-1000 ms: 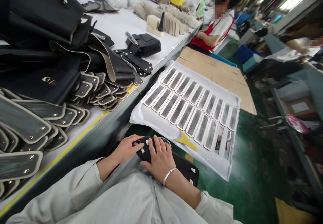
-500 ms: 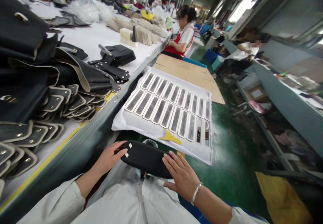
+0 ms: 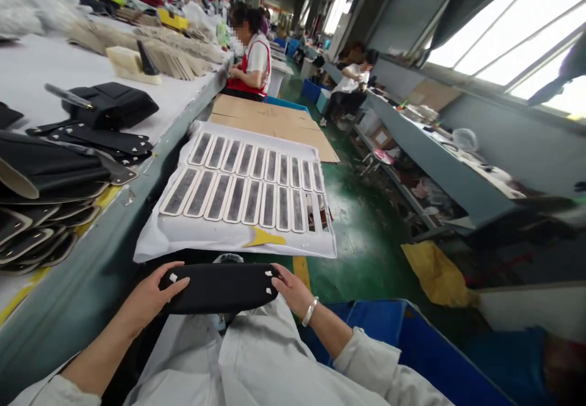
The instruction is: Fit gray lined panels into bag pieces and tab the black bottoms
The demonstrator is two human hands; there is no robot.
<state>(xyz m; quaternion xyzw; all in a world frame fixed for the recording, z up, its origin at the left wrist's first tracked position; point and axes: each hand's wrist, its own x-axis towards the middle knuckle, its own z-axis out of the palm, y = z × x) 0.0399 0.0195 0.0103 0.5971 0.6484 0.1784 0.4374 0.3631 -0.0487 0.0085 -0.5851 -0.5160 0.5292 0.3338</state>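
Note:
I hold a long black leather strip (image 3: 220, 287) with small white tabs at both ends across my lap. My left hand (image 3: 153, 296) grips its left end, thumb on top. My right hand (image 3: 292, 289), with a silver bracelet at the wrist, grips its right end. Just beyond it lies a white board (image 3: 229, 238) carrying two rows of grey rectangular pieces (image 3: 238, 195) and a yellow scraper (image 3: 265, 239).
A long worktable (image 3: 91, 235) on my left holds stacks of black leather parts (image 3: 50, 168) and a black pouch (image 3: 112, 104). Cardboard sheets (image 3: 270, 122) lie past the board. A blue bin (image 3: 412, 345) stands at my right. Other people sit farther along.
The view has swung right. My right hand has slid from the strip's middle to its right end, and the strip now lies straight between both hands.

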